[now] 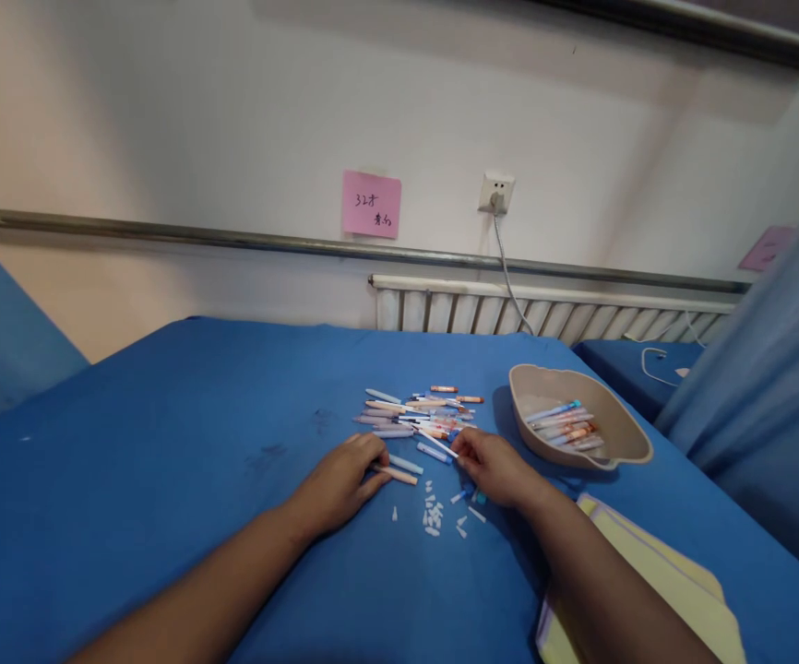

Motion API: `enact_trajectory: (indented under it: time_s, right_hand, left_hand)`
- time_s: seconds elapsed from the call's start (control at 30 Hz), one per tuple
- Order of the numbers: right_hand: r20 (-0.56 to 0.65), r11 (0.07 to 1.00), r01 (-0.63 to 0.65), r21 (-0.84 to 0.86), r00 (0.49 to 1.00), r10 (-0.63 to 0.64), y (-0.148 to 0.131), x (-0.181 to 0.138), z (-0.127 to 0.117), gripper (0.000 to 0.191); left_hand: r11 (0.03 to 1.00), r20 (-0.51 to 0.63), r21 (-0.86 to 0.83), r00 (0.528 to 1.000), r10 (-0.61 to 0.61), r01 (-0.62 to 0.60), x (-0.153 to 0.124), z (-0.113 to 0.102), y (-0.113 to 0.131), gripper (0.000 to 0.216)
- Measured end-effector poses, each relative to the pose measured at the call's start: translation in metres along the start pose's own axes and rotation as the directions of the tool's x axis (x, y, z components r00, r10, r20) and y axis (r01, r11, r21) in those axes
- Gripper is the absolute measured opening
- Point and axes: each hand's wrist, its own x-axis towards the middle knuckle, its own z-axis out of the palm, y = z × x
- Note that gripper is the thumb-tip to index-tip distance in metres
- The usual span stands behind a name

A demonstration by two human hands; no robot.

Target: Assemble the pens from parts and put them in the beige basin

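My left hand (348, 475) is closed around one end of a peach pen barrel (399, 475), just above the blue sheet. A light blue pen barrel (406, 464) lies right behind it. My right hand (489, 466) pinches the near end of a thin white pen refill (437, 444), which points away to the left. Close to its fingers is a pen part with a blue end (434, 453). Beyond both hands spreads a loose pile of pen parts (413, 415). Several small white cone-shaped tips (433, 516) are scattered between the hands, with small blue pieces (459, 496) beside my right hand.
A beige basin (524, 392) with several pens (566, 426) in it stands at the right. Yellow sheets or folders (655, 572) lie under my right forearm. The blue-covered surface (184, 424) reaches toward a wall with a radiator (469, 309) and a plugged-in cable (505, 263).
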Motion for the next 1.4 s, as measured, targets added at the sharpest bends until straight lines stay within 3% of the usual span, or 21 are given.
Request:
enact_trajectory:
  time_s: [0.33, 0.47, 0.53, 0.63, 0.73, 0.87, 1.13, 1.4]
  right_hand:
    - [-0.039, 0.933, 0.029, 0.359, 0.999, -0.016, 0.001, 0.003, 0.011, 0.006]
    - [-0.03, 0.867, 0.022, 0.498, 1.0, -0.008, 0.0, 0.005, 0.014, 0.006]
    - [-0.035, 0.831, 0.033, 0.555, 0.999, -0.017, -0.001, 0.005, 0.016, 0.007]
    - [-0.044, 0.807, 0.047, 0.589, 0.999, -0.027, -0.003, 0.005, 0.017, 0.008]
    - [-0.037, 0.81, 0.051, 0.585, 0.999, -0.036, -0.006, 0.004, 0.017, 0.008]
    - [-0.011, 0.828, 0.038, 0.559, 0.999, -0.039, -0.009, 0.002, 0.019, 0.01]
    - [0.033, 0.851, 0.048, 0.523, 0.997, -0.076, -0.014, 0.0, 0.024, 0.012]
    - [0.008, 0.86, 0.057, 0.507, 0.997, -0.071, -0.024, -0.001, 0.024, 0.016]
  left_hand:
    - [0.998, 0.021, -0.054, 0.999, 0.044, -0.043, -0.002, -0.002, 0.003, 0.011]
    - [0.972, -0.074, -0.23, 0.994, -0.075, 0.057, -0.002, 0.001, -0.003, 0.018]
    - [0.912, -0.155, -0.389, 0.967, -0.202, 0.129, 0.001, 0.002, -0.007, 0.019]
    - [0.727, -0.23, -0.669, 0.886, -0.404, 0.158, 0.007, 0.001, -0.011, 0.022]
    - [0.548, -0.162, -0.82, 0.851, -0.499, 0.165, 0.009, -0.005, -0.006, 0.032]
    - [0.442, -0.055, -0.875, 0.866, -0.498, 0.199, 0.006, -0.01, 0.008, 0.038]
    - [0.445, -0.006, -0.846, 0.829, -0.559, 0.294, 0.006, -0.008, 0.019, 0.036]
    - [0.56, -0.094, -0.793, 0.859, -0.504, 0.242, 0.006, -0.004, 0.018, 0.029]
